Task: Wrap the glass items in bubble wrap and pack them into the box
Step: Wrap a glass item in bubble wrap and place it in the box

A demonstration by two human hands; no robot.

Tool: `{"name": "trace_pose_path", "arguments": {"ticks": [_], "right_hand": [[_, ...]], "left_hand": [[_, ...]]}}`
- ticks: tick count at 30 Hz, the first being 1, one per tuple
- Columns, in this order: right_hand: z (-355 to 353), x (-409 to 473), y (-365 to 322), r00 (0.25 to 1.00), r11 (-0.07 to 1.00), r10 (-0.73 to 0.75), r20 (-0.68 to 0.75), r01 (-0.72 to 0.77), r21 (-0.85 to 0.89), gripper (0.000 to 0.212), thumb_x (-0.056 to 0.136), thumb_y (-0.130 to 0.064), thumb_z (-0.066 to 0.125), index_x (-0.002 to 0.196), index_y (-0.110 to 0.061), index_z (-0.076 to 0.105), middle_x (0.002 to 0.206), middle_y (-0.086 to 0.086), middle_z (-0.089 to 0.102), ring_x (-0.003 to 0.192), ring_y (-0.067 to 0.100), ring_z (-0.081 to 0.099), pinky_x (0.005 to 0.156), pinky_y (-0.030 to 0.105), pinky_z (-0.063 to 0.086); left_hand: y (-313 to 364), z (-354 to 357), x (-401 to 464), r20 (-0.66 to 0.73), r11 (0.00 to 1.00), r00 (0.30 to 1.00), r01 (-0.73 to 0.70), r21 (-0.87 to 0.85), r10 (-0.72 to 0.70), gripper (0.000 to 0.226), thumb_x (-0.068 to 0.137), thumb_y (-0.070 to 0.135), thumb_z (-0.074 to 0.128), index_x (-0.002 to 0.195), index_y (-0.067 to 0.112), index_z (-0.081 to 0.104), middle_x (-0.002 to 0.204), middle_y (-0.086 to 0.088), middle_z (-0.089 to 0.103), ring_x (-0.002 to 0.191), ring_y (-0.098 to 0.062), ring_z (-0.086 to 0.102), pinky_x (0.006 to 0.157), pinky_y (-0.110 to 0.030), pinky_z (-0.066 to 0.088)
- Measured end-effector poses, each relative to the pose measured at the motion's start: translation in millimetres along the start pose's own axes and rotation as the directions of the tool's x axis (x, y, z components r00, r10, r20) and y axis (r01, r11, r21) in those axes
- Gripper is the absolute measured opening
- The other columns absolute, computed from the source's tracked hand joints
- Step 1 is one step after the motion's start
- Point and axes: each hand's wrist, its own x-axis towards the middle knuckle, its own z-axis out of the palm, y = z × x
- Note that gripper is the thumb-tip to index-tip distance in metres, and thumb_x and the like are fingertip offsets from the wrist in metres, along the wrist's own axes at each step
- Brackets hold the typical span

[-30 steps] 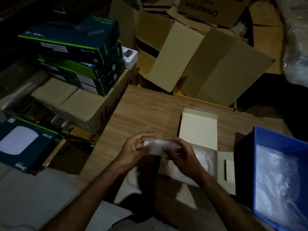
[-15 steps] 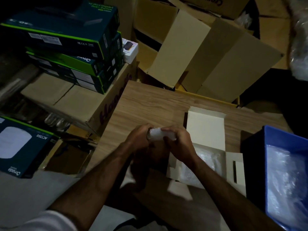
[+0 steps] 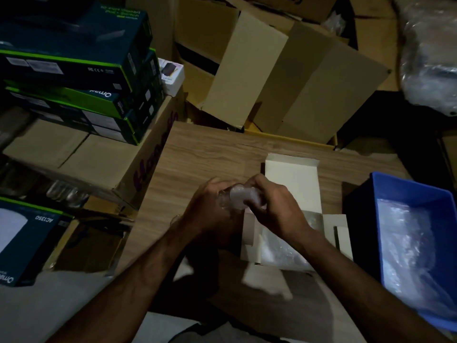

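Right now we hold the wrapped glass (image 3: 238, 199), a small whitish bundle of cloudy bubble wrap with clear glass showing at its left end, above the wooden table (image 3: 202, 154). Our left hand (image 3: 210, 206) and right hand (image 3: 274, 206) both curl around it, just left of the open white box (image 3: 291, 179).

Hands: 2, left hand (image 3: 210, 206) and right hand (image 3: 274, 206), gripping 1 wrapped glass item (image 3: 238, 199). White box (image 3: 291, 184): 1, right of grip. Blue bin (image 3: 405, 194): 1, far right. Dark green boxes (image 3: 74, 70): stack, upper left, count unclear.
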Motion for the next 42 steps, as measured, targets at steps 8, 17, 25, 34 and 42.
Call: {"name": "trace_pose_path", "arguments": {"ticks": [8, 17, 25, 34, 42], "right_hand": [[-30.4, -19.4, -8.5, 0.984, 0.984, -0.174, -0.025, 0.173, -0.048, 0.011, 0.088, -0.023, 0.071, 0.095, -0.019, 0.079, 0.108, -0.001, 0.066, 0.087, 0.015, 0.064, 0.072, 0.034, 0.055], [-63.4, -49.7, 7.3, 0.910, 0.821, -0.377, 0.173, 0.415, -0.391, 0.042, 0.083, -0.010, 0.059, 0.116, -0.030, 0.075, 0.118, -0.008, 0.070, 0.108, 0.017, 0.058, 0.092, 0.039, 0.043], [-89.7, -84.2, 48.5, 0.940, 0.920, -0.279, 0.195, 0.320, -0.227, 0.028, 0.101, -0.042, 0.054, 0.124, -0.044, 0.068, 0.131, -0.027, 0.063, 0.118, 0.006, 0.048, 0.092, 0.032, 0.025], [-86.4, -107.2, 109.1, 0.987, 0.992, -0.077, 0.141, 0.062, 0.106, 0.020, 0.101, -0.025, 0.060, 0.108, -0.013, 0.074, 0.109, -0.005, 0.075, 0.103, 0.006, 0.064, 0.095, 0.025, 0.047], [-46.5, -96.0, 151.6, 0.940, 0.966, 0.197, 0.280, -0.138, -0.217, 0.014, 0.101, -0.027, 0.049, 0.105, -0.026, 0.063, 0.108, -0.002, 0.067, 0.111, 0.021, 0.053, 0.100, 0.045, 0.029]], "left_hand": [[62.2, -6.5, -25.1, -0.038, 0.966, 0.997, 0.061, -0.250, -0.072, 0.050, 0.062, 0.030, 0.094, 0.105, 0.028, 0.068, 0.093, 0.013, 0.074, 0.085, -0.002, 0.072, 0.070, -0.030, 0.061], [81.0, 10.9, -29.8, 0.098, 0.850, 0.989, 0.146, -0.506, -0.111, 0.055, 0.060, 0.008, 0.097, 0.107, 0.014, 0.070, 0.099, 0.000, 0.078, 0.093, -0.013, 0.075, 0.080, -0.026, 0.060], [95.7, 43.3, -31.2, 0.279, 0.761, 0.955, 0.255, -0.597, -0.101, 0.067, 0.060, 0.014, 0.098, 0.121, 0.013, 0.069, 0.108, -0.007, 0.077, 0.102, -0.023, 0.074, 0.090, -0.046, 0.060], [84.9, 92.0, -15.8, 0.268, 0.980, 0.962, 0.004, -0.198, 0.050, 0.062, 0.078, 0.027, 0.086, 0.134, 0.019, 0.061, 0.138, -0.004, 0.061, 0.126, -0.022, 0.058, 0.106, -0.041, 0.049], [53.6, 149.7, -37.5, 0.260, 0.727, 0.959, -0.256, 0.637, 0.110, 0.071, 0.082, 0.033, 0.073, 0.145, 0.008, 0.050, 0.162, -0.025, 0.025, 0.148, -0.045, 0.027, 0.118, -0.058, 0.028]]}}
